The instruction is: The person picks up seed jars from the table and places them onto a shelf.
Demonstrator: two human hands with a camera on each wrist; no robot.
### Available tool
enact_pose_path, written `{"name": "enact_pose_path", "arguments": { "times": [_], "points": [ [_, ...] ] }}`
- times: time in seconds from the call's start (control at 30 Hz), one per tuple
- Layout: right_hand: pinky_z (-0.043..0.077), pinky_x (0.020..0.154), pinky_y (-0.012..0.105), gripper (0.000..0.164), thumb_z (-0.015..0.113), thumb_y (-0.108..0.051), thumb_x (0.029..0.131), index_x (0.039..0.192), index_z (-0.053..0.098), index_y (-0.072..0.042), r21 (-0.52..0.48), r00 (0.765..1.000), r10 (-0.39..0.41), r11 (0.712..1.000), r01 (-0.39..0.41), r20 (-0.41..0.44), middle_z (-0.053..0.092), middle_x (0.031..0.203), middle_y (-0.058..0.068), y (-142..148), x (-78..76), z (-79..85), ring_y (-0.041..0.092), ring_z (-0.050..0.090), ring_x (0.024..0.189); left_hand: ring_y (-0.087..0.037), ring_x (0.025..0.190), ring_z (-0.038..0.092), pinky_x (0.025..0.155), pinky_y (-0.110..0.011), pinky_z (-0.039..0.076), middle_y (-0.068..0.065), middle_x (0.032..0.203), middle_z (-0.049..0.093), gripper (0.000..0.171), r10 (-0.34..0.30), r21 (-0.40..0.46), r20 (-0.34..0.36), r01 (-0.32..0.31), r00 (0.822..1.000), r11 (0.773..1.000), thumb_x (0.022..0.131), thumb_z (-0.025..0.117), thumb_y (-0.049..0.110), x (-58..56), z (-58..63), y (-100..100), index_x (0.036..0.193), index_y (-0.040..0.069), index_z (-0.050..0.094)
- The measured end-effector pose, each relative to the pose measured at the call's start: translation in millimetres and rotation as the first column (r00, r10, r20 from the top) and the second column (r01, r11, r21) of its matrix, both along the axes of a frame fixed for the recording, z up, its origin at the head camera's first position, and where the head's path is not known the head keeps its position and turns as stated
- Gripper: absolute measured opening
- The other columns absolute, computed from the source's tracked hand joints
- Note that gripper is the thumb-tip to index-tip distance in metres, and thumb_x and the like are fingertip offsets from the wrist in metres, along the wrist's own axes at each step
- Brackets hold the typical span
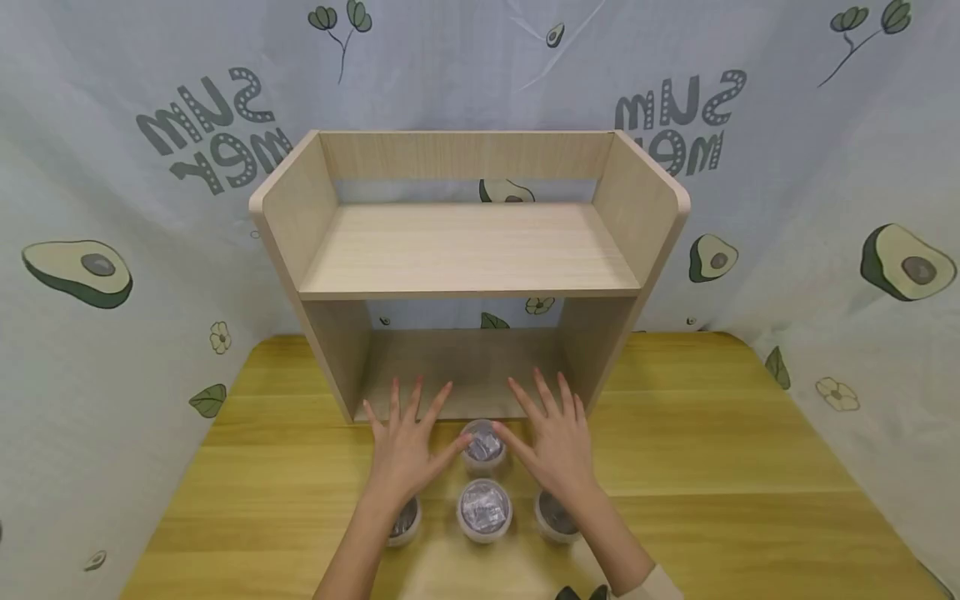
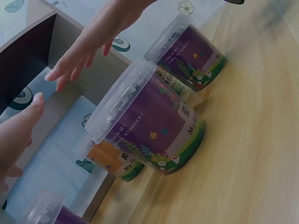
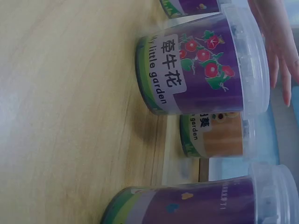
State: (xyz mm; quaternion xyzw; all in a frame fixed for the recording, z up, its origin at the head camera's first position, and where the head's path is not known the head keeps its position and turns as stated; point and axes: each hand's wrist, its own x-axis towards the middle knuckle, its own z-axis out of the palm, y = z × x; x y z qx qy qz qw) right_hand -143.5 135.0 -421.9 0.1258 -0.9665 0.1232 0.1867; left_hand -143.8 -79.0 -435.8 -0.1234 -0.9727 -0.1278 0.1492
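"White cloth, printed with avocados, hung at the far side, behind a yellow wooden table. What stood there?"

"Pale wooden shelving, two tiers, at the table's far edge."

"And the hands?"

"The left hand and right hand were spread just in front of it, fingers apart, gripping nothing. Their thumbs reached over the far tub; by the left wrist view, they looked clear of it."

"The other tubs?"

"All nearer on the table: the near tub in the middle, the left tub and right tub each partly hidden by an arm. They had clear lids, and the near one bore a small 'My little garden' label."

"Which step was that?"

"Probably a reach, I judged, with no hold taken. Any lift called for lowering a hand, then curling its fingers round one tub's wall, below the rim, without nudging its neighbours."
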Motion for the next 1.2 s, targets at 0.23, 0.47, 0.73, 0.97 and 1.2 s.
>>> {"name": "enact_pose_path", "arguments": {
  "times": [0.23,0.47,0.73,0.97,1.2],
  "points": [
    [0.025,0.105,0.058,0.070,0.050,-0.063,0.082,0.142,0.037,-0.030,0.006,1.000,-0.001,1.000,0.001,-0.005,0.031,0.148,0.011,-1,-0.8,-4.9,0.039,0.023,0.136,-0.042,0.138,0.008,0.100,-0.070,0.001,-0.012,0.149,0.025,0.077,0.002,-0.011,0.007,-0.002,1.000,1.000,0.081,0.038,0.074,1.1,-3.0,0,0.146,0.034,0.024],
    [0.029,0.103,0.058,0.066,0.059,-0.054,0.080,0.137,0.045,-0.025,-0.057,0.998,0.001,0.998,-0.004,-0.058,0.037,0.145,0.012,5,0.9,-6.9,0.039,0.028,0.133,-0.039,0.138,0.013,0.104,-0.067,0.002,-0.012,0.149,0.027,0.076,0.004,0.021,0.043,-0.005,0.999,1.000,0.081,0.040,0.072,2.9,-3.0,-1,0.145,0.033,0.028],
    [0.031,0.100,0.058,0.057,0.060,-0.048,0.081,0.131,0.052,-0.021,-0.202,0.992,-0.011,0.979,-0.014,-0.122,0.044,0.139,0.012,22,2.8,-14.2,0.038,0.036,0.128,-0.039,0.136,0.023,0.105,-0.066,0.005,-0.014,0.147,0.032,0.073,0.007,0.041,0.041,-0.008,0.999,0.999,0.081,0.044,0.069,11.1,-12.8,-15,0.141,0.027,0.039],
    [0.036,0.095,0.058,0.050,0.064,-0.036,0.082,0.128,0.056,-0.016,-0.345,0.987,0.007,0.937,-0.062,-0.160,0.049,0.134,0.014,34,0.2,-20.1,0.039,0.042,0.123,-0.038,0.133,0.030,0.105,-0.065,0.010,-0.014,0.144,0.037,0.072,-0.009,0.064,-0.001,0.009,1.000,0.998,0.082,0.043,0.068,20.6,-18.0,-23,0.138,0.024,0.043],
    [0.036,0.096,0.046,0.037,0.063,-0.010,0.086,0.122,0.059,-0.005,-0.705,0.989,-0.099,0.709,-0.010,-0.113,0.056,0.126,0.015,62,-5.2,-28.7,0.027,0.047,0.116,-0.032,0.124,0.045,0.100,-0.055,0.032,-0.010,0.135,0.050,0.070,-0.057,0.087,-0.157,0.072,0.986,0.994,0.075,0.057,0.065,40.8,-11.0,-33,0.129,0.020,0.055]
  ]
}}
